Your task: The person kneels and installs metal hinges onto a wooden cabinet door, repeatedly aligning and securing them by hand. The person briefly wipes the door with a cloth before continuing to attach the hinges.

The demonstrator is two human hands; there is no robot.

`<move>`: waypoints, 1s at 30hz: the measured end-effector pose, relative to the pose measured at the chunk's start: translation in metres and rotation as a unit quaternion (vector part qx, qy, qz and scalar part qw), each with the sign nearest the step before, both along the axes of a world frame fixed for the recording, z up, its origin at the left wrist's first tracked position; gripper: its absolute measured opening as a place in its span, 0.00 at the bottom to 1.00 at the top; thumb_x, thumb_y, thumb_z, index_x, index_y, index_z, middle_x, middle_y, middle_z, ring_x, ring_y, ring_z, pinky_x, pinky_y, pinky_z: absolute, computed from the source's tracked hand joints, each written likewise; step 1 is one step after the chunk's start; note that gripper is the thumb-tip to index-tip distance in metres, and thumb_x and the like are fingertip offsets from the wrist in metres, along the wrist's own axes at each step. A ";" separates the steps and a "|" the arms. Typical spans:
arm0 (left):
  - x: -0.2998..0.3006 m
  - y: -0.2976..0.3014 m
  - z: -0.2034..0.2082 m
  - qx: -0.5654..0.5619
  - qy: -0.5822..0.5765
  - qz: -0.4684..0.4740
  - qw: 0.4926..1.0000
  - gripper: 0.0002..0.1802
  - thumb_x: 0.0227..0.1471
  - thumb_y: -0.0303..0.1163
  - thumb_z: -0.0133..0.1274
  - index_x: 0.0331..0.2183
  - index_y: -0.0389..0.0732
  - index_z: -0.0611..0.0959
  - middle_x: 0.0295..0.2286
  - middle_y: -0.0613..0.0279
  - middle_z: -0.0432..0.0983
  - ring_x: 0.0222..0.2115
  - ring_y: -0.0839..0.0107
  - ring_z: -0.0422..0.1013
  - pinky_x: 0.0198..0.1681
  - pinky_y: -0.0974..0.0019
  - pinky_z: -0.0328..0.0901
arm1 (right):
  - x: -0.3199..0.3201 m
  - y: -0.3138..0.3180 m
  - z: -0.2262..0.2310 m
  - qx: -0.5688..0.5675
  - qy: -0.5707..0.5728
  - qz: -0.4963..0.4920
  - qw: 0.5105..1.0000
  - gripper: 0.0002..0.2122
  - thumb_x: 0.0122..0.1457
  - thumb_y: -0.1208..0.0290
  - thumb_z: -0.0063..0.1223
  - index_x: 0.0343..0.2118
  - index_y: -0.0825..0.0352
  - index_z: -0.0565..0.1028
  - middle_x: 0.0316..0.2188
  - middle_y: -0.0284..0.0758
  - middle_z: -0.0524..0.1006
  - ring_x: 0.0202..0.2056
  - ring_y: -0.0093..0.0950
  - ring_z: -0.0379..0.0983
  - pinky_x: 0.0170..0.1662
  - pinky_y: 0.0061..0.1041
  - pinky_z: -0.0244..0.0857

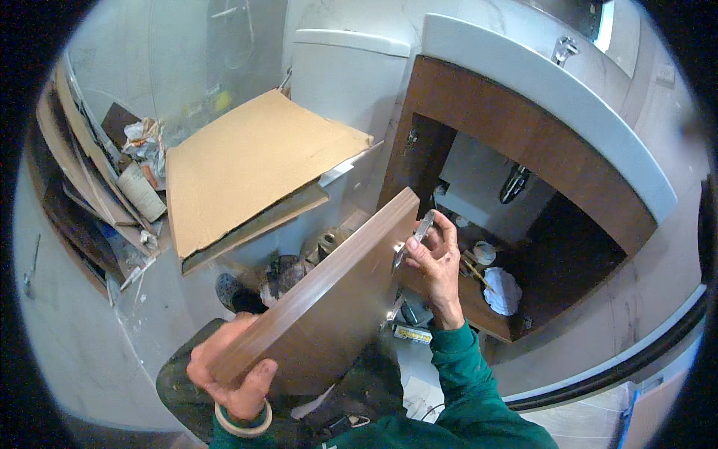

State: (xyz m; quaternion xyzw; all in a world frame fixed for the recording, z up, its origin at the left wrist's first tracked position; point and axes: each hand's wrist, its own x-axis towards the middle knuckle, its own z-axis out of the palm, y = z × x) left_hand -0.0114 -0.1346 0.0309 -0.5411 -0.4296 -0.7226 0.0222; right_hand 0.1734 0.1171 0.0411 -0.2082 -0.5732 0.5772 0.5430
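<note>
A brown wood-grain cabinet door [329, 314] stands tilted on edge in front of me. My left hand [233, 367] is closed around its near end, thumb on the face and fingers over the far side. At the upper part of the door, my right hand [437, 266] pinches the arm of a metal hinge [422, 227] fixed to the door. A second hinge [392, 308] sits lower on the same face, untouched. Just right of the door is a brown vanity cabinet [516, 112] with its front opening uncovered.
A white basin top [553, 90] with a chrome faucet [566, 49] caps the vanity. Inside lie a crumpled white cloth [502, 291] and a brush. Cardboard [262, 165] covers the toilet beside its white tank [348, 71]. Scrap boards [82, 165] lean at left; tools lie behind the door.
</note>
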 end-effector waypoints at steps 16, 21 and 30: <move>0.046 -0.013 -0.101 -0.293 -0.201 0.000 0.935 0.27 0.35 0.22 0.63 0.43 0.38 0.77 0.42 0.56 0.74 0.43 0.62 0.69 0.50 0.55 0.64 | 0.001 0.034 -0.015 0.132 -0.026 -0.051 0.990 0.28 0.53 0.62 0.54 0.55 0.67 0.61 0.47 0.40 0.67 0.43 0.29 0.69 0.44 0.29 0.68; 0.048 -0.012 -0.081 -0.455 -0.148 -0.006 0.878 0.23 0.38 0.27 0.63 0.41 0.39 0.79 0.41 0.58 0.75 0.43 0.63 0.69 0.49 0.56 0.64 | 0.008 0.044 0.005 0.183 -0.142 -0.070 0.970 0.25 0.58 0.50 0.42 0.47 0.68 0.72 0.52 0.43 0.66 0.55 0.36 0.59 0.60 0.34 0.47; 0.059 -0.014 -0.077 -0.422 -0.131 -0.031 0.896 0.22 0.43 0.26 0.58 0.45 0.38 0.77 0.44 0.55 0.73 0.47 0.60 0.67 0.52 0.57 0.61 | 0.013 0.012 0.041 0.175 -0.179 0.039 0.967 0.22 0.54 0.54 0.50 0.41 0.69 0.74 0.37 0.38 0.76 0.40 0.28 0.68 0.47 0.27 0.59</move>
